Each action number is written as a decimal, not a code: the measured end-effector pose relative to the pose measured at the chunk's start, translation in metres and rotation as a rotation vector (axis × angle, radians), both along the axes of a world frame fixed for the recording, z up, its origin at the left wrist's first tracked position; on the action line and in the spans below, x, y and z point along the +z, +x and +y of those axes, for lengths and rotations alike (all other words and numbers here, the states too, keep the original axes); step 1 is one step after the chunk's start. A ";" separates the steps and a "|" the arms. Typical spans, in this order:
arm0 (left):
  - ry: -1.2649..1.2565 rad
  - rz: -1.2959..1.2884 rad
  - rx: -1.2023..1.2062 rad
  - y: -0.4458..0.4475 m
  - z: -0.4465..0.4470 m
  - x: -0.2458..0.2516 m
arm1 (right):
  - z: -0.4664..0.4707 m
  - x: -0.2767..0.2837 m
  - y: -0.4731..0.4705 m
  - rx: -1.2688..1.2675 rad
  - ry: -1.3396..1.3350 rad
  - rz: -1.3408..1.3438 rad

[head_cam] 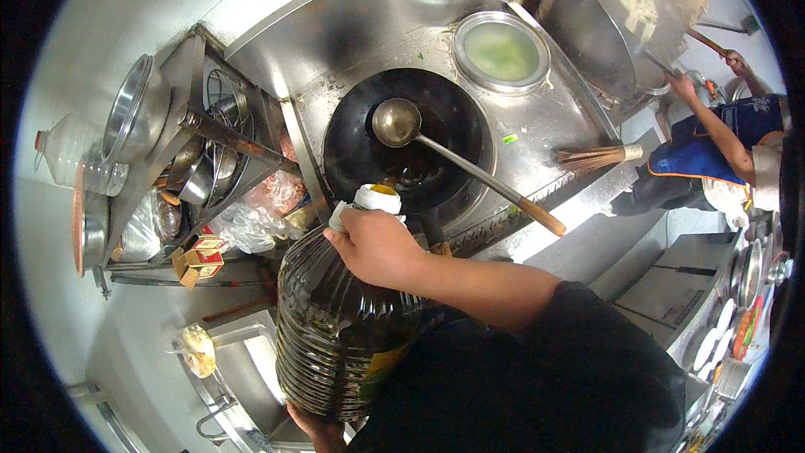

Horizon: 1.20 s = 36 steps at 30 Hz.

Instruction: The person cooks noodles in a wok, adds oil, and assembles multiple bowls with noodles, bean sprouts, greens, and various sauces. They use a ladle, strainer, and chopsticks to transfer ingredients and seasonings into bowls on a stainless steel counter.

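Observation:
A big ribbed plastic jug of dark oil [352, 333] leans with its white-collared mouth over the near rim of a black wok [352, 119]. Around the handle just below that mouth my right hand [380, 248] is closed. My left hand [316, 429] holds the jug's bottom end from below, mostly hidden by it. Yellow oil shows at the opening, and a shiny dark pool lies in the wok. A metal ladle [396, 123] rests bowl-down in the wok, its wooden-ended handle reaching over the stove's front edge.
On the steel stove [434, 50] are a basin of greenish liquid [502, 53] and a bamboo brush [591, 156]. A rack [242, 141] with bowls and strainers stands left, a sink [248, 358] below it. At right, another person [710, 132] works by a steaming wok.

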<state>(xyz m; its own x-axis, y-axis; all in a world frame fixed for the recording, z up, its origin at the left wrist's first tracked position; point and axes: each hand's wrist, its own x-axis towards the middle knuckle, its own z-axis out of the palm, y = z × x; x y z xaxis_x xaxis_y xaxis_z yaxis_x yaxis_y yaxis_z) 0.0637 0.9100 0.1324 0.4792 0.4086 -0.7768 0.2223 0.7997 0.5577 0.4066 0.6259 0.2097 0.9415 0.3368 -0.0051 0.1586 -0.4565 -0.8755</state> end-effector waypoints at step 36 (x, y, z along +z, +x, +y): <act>0.113 0.125 0.001 0.001 -0.006 -0.007 | -0.009 0.013 0.006 0.029 0.034 -0.035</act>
<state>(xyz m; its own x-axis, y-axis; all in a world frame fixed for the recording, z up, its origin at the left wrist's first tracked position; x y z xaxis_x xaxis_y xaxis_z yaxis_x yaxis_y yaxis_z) 0.0652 0.9043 0.1253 0.3814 0.4976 -0.7791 0.2942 0.7336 0.6126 0.4127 0.6169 0.2229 0.9309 0.3630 0.0396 0.2020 -0.4216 -0.8840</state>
